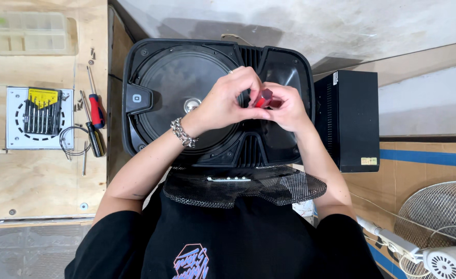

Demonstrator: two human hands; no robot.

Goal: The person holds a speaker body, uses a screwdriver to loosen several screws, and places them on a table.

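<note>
Steadily, the left hand [227, 101] and right hand [285, 107] both pinch a red screwdriver handle [263, 97] over the speaker [155, 77]; keeping it upright seems wise.

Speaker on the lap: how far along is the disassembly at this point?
Done: the mesh grille is off, lying against the person's chest, and the speaker cone is bare. In hand: left hand and right hand together grip a red tool handle over the cabinet. Left: the driver is still seated; loose screws and screwdrivers wait on the bench.
</note>
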